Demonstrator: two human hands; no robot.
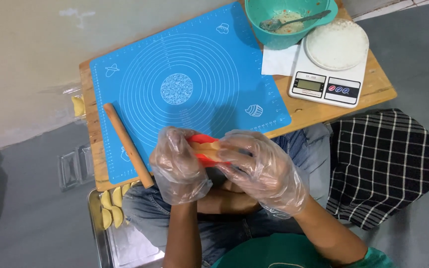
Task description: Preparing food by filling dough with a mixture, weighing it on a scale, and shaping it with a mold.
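1. Metal tray [125, 248] on the floor, below-left of the left hand: holds a row of folded pale pastries [111, 208] along its upper edge.
2. Wooden rolling pin [127, 144] lies diagonally on the blue baking mat [189, 89], its lower end just left of the left hand.
3. Left hand [178, 166], in a clear plastic glove, clamped on the left end of a red press mould [205, 149].
4. Mould held over the near edge of the worktop [378, 84], a strip of pale dough showing between its halves.
5. Right hand [263, 168], also gloved, closed over the mould's right end, touching the left hand.
6. Up-right of the right hand: teal bowl [279, 22] with a little pale filling and a spoon [299, 21].
7. Further right: white kitchen scale [323, 79] carrying a white plate [337, 43].
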